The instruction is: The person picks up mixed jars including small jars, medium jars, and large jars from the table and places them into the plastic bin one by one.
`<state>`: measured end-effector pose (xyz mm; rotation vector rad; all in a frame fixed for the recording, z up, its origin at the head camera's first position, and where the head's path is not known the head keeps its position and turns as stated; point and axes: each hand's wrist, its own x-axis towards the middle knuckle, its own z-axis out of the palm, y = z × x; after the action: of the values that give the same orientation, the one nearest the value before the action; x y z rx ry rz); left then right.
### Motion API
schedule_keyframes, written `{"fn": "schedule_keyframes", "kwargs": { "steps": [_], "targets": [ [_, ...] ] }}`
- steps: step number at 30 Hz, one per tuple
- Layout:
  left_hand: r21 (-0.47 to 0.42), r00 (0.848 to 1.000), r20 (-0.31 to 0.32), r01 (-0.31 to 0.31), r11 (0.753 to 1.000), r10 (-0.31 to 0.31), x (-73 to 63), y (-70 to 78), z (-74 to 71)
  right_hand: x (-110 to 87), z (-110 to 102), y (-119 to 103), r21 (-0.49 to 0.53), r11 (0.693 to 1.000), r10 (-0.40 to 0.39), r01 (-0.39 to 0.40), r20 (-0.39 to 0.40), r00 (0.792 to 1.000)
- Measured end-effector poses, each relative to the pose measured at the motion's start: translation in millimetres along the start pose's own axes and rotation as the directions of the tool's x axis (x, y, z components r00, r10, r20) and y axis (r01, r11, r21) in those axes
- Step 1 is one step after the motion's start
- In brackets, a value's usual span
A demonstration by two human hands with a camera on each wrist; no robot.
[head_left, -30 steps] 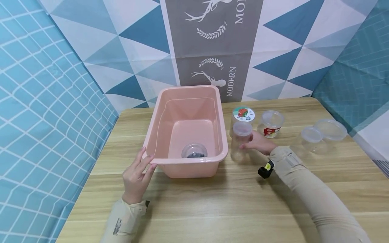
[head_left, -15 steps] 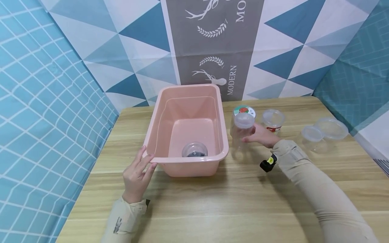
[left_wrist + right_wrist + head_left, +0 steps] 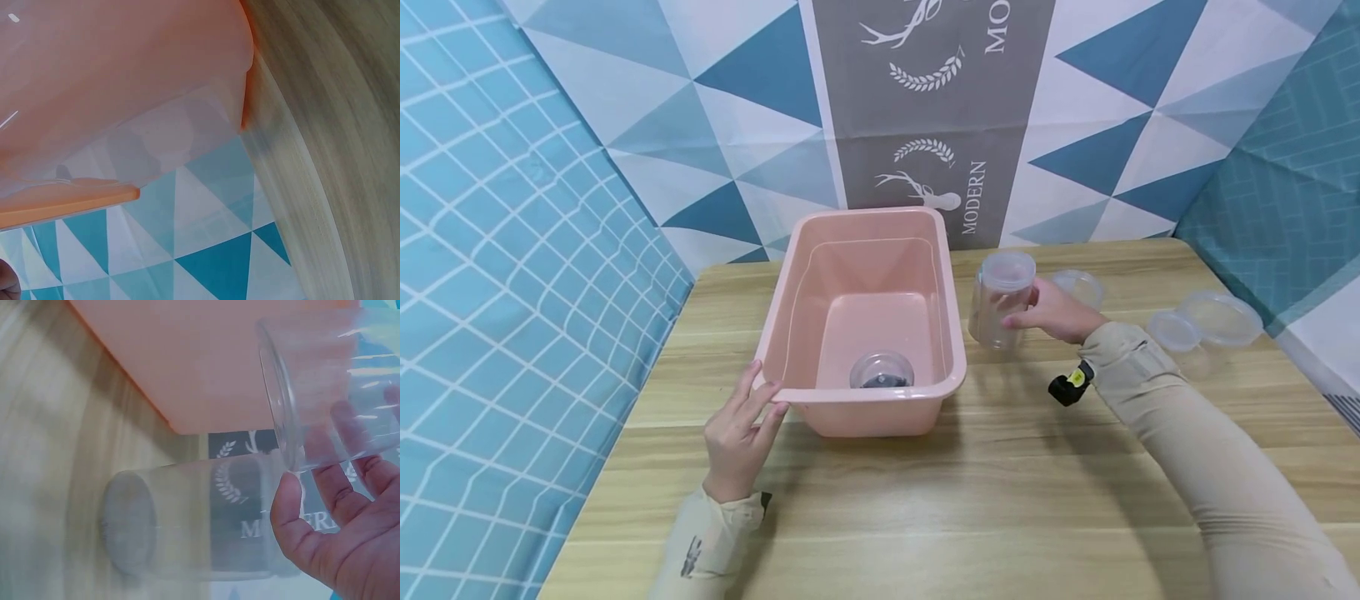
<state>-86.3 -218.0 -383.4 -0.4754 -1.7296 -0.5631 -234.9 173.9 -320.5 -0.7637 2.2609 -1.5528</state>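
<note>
In the head view my right hand [image 3: 1056, 312] grips a clear plastic jar [image 3: 1009, 287], which is raised off the table. The right wrist view shows thumb and fingers round that jar [image 3: 331, 381], with another clear jar [image 3: 187, 519] standing on the table below it. In the head view the held jar mostly covers the standing one. My left hand [image 3: 736, 446] holds the near left corner of a pink basin [image 3: 868, 396] by its rim. Inside the basin lies a clear round container [image 3: 882, 371] with something dark in or under it. Just a fingertip [image 3: 7, 281] shows in the left wrist view.
Right of my right hand is a clear tub [image 3: 1078, 287], partly hidden by the hand. Farther right stand a small clear jar [image 3: 1175, 331] and a wider clear container [image 3: 1223, 318]. Patterned cloth [image 3: 745, 100] hangs behind the wooden table [image 3: 880, 508].
My right hand has lifted the clear jar up and away from me, and it now covers the jar with the strawberry-like picture on its lid. The left hand and basin have stayed put.
</note>
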Motion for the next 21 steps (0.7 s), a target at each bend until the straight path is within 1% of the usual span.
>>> {"fn": "schedule_keyframes", "kwargs": {
  "steps": [5, 11, 13, 16, 21],
  "targets": [
    [0.001, 1.000, -0.003, -0.001, 1.000, 0.001, 0.6, 0.3, 0.7, 3.9, -2, -13, -0.014, 1.000, -0.007, 0.007, -0.017, 1.000],
    [0.010, 1.000, 0.000, 0.007, 1.000, -0.007, 1.1, 0.6, 0.7, 5.8, -4, -28, -0.050, 0.999, 0.007, -0.009, -0.042, 0.999],
    [0.012, 1.000, 0.002, 0.008, 1.000, -0.008, 1.1, 0.7, 0.5, 6.7, -5, -31, -0.056, 0.998, 0.015, -0.017, -0.043, 0.999],
    [0.014, 1.000, 0.000, 0.005, 1.000, -0.005, 0.6, 0.7, 0.3, 8.1, -7, -36, -0.029, 0.999, 0.021, -0.022, -0.033, 0.999],
    [0.012, 1.000, -0.002, 0.002, 1.000, -0.002, 0.1, 0.5, 0.7, 9.7, -11, -41, -0.022, 1.000, 0.013, -0.013, -0.012, 1.000]
  ]
}}
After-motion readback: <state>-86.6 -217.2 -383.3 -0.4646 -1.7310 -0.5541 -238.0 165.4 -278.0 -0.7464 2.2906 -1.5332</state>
